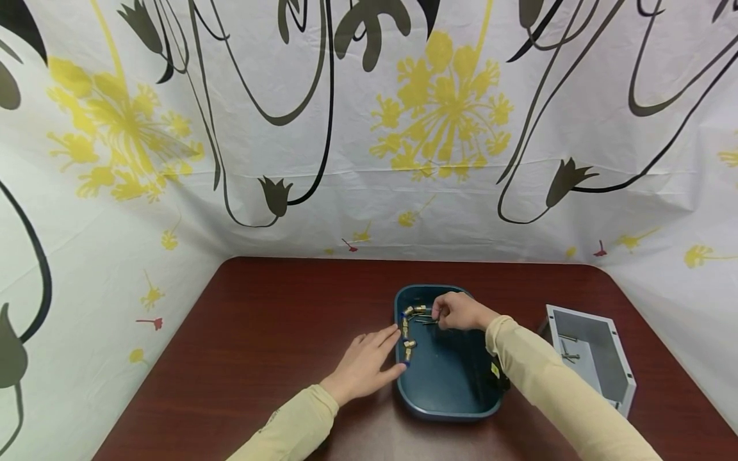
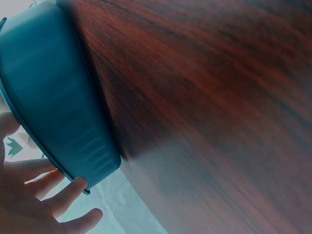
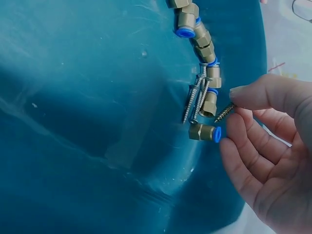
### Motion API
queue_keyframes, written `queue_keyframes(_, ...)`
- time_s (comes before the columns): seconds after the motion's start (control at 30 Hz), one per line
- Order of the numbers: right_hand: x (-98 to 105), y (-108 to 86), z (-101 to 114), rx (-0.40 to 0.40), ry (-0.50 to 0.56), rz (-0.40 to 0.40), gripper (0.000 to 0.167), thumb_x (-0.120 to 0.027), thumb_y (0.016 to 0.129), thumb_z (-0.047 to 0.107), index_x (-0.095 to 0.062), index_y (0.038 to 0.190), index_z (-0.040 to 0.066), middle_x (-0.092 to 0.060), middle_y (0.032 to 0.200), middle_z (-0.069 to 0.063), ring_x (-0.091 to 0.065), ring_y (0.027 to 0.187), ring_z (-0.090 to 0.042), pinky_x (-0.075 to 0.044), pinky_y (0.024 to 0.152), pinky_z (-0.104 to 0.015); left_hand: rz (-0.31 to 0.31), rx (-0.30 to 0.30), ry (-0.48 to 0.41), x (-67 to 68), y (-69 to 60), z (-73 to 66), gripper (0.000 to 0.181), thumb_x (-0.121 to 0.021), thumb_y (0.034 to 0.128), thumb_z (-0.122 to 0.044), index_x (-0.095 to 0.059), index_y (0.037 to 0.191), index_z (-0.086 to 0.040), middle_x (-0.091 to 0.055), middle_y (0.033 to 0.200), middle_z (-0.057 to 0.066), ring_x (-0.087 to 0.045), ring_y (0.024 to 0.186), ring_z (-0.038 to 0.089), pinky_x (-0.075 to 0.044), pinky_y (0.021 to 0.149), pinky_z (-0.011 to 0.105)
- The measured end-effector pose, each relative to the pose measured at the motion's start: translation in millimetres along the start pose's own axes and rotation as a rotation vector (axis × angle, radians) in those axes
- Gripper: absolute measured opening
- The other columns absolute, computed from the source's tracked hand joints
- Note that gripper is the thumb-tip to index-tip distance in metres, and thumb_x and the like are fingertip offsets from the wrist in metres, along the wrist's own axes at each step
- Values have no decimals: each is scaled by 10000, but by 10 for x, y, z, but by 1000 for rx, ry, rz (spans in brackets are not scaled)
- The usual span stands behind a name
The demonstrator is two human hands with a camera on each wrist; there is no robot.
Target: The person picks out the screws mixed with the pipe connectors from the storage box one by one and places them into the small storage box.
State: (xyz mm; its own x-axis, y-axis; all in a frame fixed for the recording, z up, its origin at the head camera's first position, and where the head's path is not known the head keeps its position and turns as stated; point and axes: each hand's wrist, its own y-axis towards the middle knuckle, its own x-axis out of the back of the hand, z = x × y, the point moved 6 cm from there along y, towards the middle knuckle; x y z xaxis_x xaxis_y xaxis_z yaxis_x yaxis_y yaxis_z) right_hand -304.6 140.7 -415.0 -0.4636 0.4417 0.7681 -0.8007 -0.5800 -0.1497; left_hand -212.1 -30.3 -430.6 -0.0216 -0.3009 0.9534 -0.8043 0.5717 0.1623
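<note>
A dark teal plastic tray (image 1: pixel 450 390) sits on the table. Brass push-fit connectors (image 3: pixel 204 46) with blue collars form a row along its inner edge, and one more connector (image 3: pixel 203 132) lies crosswise at the row's end. Several silver screws (image 3: pixel 196 100) lie bunched beside them. Over the tray's far end, my right hand (image 1: pixel 460 312) pinches a screw (image 3: pixel 224 112) between thumb and finger, its pointed end toward the connectors. My left hand (image 1: pixel 369 358) rests at the tray's left rim (image 2: pixel 29 131), fingers extended and spread.
To the right of the tray stands a grey open box (image 1: pixel 621 362) with several screws (image 1: pixel 569 354) inside. A brown wooden table (image 1: pixel 259 333) lies beneath everything. Behind it hangs a white cloth (image 1: pixel 357 147) printed with flowers.
</note>
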Motion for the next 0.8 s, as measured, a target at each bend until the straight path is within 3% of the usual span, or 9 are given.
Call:
queue_keyframes(0.5,203,-148,108,83,14,-4,140,-530,741,-50,-566,814,65,-551,666,7,-452,559,-141,-382,540,-303,-2,2,3,13,2,-6,622,-465,872,-459,-357,1356,-83,-311,1388,41,-347,1209,181,-296,922,470)
queue_keyframes(0.8,327,-230,70,56,-20,-23,136,-524,751,-29,-570,821,78,-540,665,-4,-439,553,-149,-374,534,-310,10,8,6,4,-8,-6,624,-455,876,-466,-349,1360,-88,-301,1393,33,-345,1211,182,-288,930,463)
